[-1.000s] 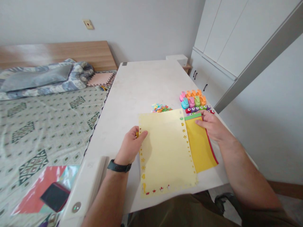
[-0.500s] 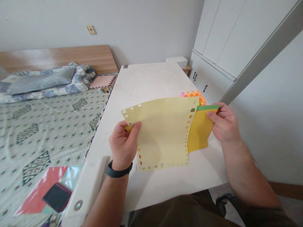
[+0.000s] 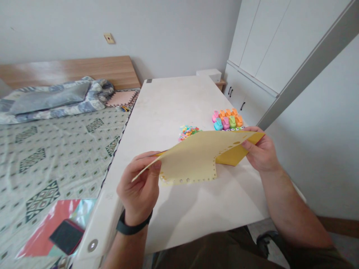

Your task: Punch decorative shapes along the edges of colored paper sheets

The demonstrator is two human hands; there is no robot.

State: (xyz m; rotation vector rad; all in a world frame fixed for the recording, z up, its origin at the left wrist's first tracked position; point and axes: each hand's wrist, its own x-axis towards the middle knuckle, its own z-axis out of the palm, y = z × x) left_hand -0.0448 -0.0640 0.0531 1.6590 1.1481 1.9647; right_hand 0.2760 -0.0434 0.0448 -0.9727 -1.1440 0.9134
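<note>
A pale yellow sheet of paper (image 3: pixel 193 157) with small punched shapes along its edges is stretched, tilted and bowed, between my hands above the table. My left hand (image 3: pixel 140 181) pinches its left side, thumb on top. A darker yellow sheet (image 3: pixel 232 154) lies behind it and sticks out at the right. My right hand (image 3: pixel 262 149) grips both sheets at their right end. Beyond the paper, several colourful craft punches (image 3: pixel 228 119) stand in rows, their near side partly covered by it. A heap of coloured paper cutouts (image 3: pixel 189 131) lies just behind the paper's upper edge.
The white table (image 3: pixel 174 97) reaches to a white box (image 3: pixel 209 74) near the wall. At left, a bed (image 3: pixel 67 149) holds a phone (image 3: pixel 67 236) on a red plastic-wrapped packet (image 3: pixel 39 239). White cabinets (image 3: pixel 260 41) stand to the right.
The sheets have tipped flatter, and my left hand has moved down and left. My right hand now holds the pale sheet's right end too. The cutout heap and more punches have come into sight.
</note>
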